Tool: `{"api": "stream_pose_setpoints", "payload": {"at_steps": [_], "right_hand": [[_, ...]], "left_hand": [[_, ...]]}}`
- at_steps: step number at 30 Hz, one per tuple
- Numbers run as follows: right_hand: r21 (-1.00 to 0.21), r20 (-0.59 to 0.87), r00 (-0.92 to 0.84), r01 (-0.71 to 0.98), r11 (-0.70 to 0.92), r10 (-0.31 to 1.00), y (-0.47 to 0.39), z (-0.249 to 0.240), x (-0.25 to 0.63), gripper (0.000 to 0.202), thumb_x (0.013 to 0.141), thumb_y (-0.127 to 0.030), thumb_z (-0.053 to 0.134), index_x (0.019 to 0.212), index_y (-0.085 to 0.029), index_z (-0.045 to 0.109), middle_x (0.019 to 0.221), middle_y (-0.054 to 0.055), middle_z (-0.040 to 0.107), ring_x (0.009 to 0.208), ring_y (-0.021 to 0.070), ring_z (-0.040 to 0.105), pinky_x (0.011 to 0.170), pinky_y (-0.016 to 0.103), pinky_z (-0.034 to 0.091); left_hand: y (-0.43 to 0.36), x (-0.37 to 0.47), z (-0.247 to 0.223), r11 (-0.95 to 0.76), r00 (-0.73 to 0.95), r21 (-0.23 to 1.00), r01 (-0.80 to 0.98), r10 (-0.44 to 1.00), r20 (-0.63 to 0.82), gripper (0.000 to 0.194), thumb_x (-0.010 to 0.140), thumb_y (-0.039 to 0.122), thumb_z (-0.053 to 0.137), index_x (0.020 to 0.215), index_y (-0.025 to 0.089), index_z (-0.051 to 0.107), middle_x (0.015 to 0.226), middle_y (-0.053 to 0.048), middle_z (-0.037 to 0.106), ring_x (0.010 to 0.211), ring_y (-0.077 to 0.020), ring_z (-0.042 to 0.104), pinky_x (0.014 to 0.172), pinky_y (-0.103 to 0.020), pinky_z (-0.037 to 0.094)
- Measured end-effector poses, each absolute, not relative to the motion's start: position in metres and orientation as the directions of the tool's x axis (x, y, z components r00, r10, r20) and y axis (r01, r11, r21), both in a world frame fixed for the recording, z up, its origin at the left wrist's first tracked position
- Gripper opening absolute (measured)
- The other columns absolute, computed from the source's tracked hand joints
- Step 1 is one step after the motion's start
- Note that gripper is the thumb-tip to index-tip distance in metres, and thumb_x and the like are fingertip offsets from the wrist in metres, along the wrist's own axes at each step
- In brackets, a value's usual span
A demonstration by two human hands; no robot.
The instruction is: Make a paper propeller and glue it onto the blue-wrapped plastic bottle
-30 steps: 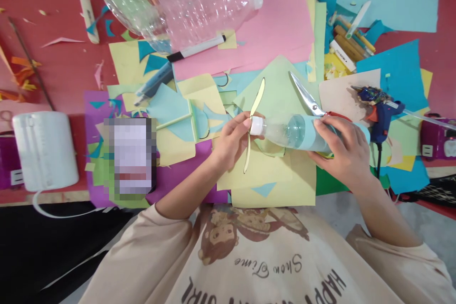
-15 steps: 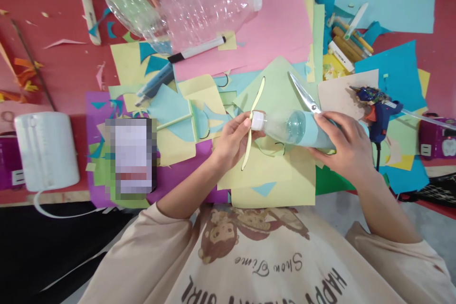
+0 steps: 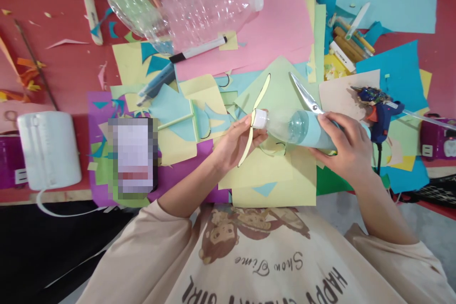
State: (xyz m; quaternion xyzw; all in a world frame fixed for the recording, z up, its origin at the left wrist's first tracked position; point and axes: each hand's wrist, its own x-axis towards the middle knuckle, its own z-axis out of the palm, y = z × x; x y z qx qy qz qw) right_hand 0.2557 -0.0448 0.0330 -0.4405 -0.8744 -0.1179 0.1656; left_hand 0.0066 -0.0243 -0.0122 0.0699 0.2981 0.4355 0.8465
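A plastic bottle [image 3: 285, 126] wrapped in light blue paper lies sideways between my hands, its white cap [image 3: 260, 118] pointing left. My right hand [image 3: 344, 145] is wrapped round the blue-wrapped body. Across the front of the cap stands a thin pale yellow strip [image 3: 263, 91], shaped like a propeller with dark edges. My left hand [image 3: 235, 142] pinches the strip's middle against the cap with its thumb, other fingers behind. Open-bladed scissors [image 3: 305, 94] lie just beyond the bottle, their handles hidden by my right hand and the bottle.
Clear bottles [image 3: 213, 12] lie at the upper left on pink paper [image 3: 278, 23]. A blue glue gun [image 3: 382, 121] is at the right. A phone [image 3: 132, 152] and a white case [image 3: 50, 149] are at the left. Markers, craft knives and paper scraps surround the hands.
The yellow strip has turned slightly on the cap, its top end leaning further right and its lower end further left. My left thumb and fingers have shifted a little around the cap.
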Motion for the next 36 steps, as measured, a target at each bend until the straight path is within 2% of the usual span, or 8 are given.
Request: {"api": "stream_pose_setpoints", "payload": {"at_steps": [6,11,17,21,26,31,33,36], "right_hand": [[0.060,0.408,-0.546,0.816,0.575,0.732,-0.047,0.028,0.256,0.063,0.087,-0.034,0.062,0.142,-0.019,0.035,0.113,0.014,0.063,0.104,0.0275,0.063,0.084,0.040,0.054],[0.075,0.420,-0.557,0.808,0.584,0.717,-0.048,0.028,0.257,0.061,0.086,-0.034,0.063,0.139,-0.018,0.038,0.111,0.013,0.063,0.103,0.0259,0.064,0.085,0.038,0.054],[0.075,0.434,-0.585,0.781,0.620,0.685,-0.050,0.026,0.258,0.061,0.085,-0.032,0.064,0.139,-0.015,0.041,0.109,0.014,0.064,0.104,0.0258,0.064,0.087,0.038,0.054],[0.054,0.442,-0.588,0.771,0.635,0.677,-0.051,0.025,0.259,0.062,0.084,-0.030,0.065,0.140,-0.015,0.041,0.111,0.015,0.064,0.107,0.0271,0.063,0.089,0.039,0.053],[0.021,0.429,-0.568,0.784,0.621,0.702,-0.054,0.025,0.263,0.065,0.085,-0.034,0.064,0.142,-0.022,0.037,0.113,0.013,0.064,0.107,0.0276,0.063,0.088,0.040,0.054],[-0.001,0.425,-0.547,0.797,0.604,0.722,-0.056,0.022,0.265,0.067,0.084,-0.038,0.065,0.142,-0.025,0.035,0.116,0.012,0.064,0.109,0.0285,0.062,0.088,0.042,0.053],[0.016,0.417,-0.550,0.800,0.599,0.723,-0.056,0.022,0.264,0.065,0.084,-0.038,0.064,0.141,-0.025,0.035,0.114,0.012,0.063,0.109,0.0281,0.062,0.088,0.041,0.053],[0.046,0.408,-0.560,0.801,0.597,0.721,-0.055,0.023,0.263,0.062,0.085,-0.038,0.063,0.140,-0.025,0.036,0.113,0.012,0.063,0.108,0.0275,0.063,0.087,0.040,0.053]], "left_hand": [[-0.023,0.008,-0.014,0.636,0.449,0.333,-0.697,0.748,-0.489,0.018,0.082,0.024,0.067,0.098,0.016,0.067,0.078,0.002,0.068,0.066,-0.0071,0.065,0.070,-0.019,0.057],[-0.023,0.006,-0.013,0.636,0.481,0.370,-0.677,0.763,-0.433,0.020,0.080,0.025,0.069,0.097,0.015,0.067,0.083,0.000,0.068,0.071,-0.0086,0.066,0.073,-0.019,0.056],[-0.024,0.008,-0.012,0.648,0.483,0.357,-0.673,0.751,-0.452,0.018,0.081,0.034,0.068,0.085,0.016,0.066,0.076,0.001,0.063,0.067,-0.0071,0.060,0.065,-0.017,0.054],[-0.026,0.008,-0.014,0.650,0.503,0.378,-0.659,0.755,-0.420,0.026,0.075,0.040,0.075,0.081,0.017,0.066,0.074,0.003,0.060,0.066,-0.0061,0.058,0.064,-0.016,0.054],[-0.027,0.005,-0.015,0.665,0.525,0.418,-0.619,0.746,-0.409,0.029,0.069,0.041,0.080,0.079,0.019,0.065,0.074,0.003,0.060,0.065,-0.0074,0.058,0.061,-0.019,0.054],[-0.028,0.008,-0.016,0.693,0.540,0.375,-0.616,0.718,-0.440,0.032,0.070,0.045,0.079,0.079,0.020,0.063,0.071,0.004,0.058,0.061,-0.0067,0.057,0.057,-0.018,0.052],[-0.028,0.009,-0.015,0.711,0.544,0.352,-0.608,0.697,-0.468,0.033,0.072,0.049,0.075,0.081,0.020,0.063,0.071,0.003,0.059,0.058,-0.0067,0.057,0.055,-0.018,0.052],[-0.028,0.011,-0.014,0.716,0.531,0.319,-0.621,0.683,-0.501,0.030,0.074,0.046,0.074,0.080,0.020,0.062,0.068,0.004,0.058,0.055,-0.0058,0.056,0.053,-0.017,0.051]]}}
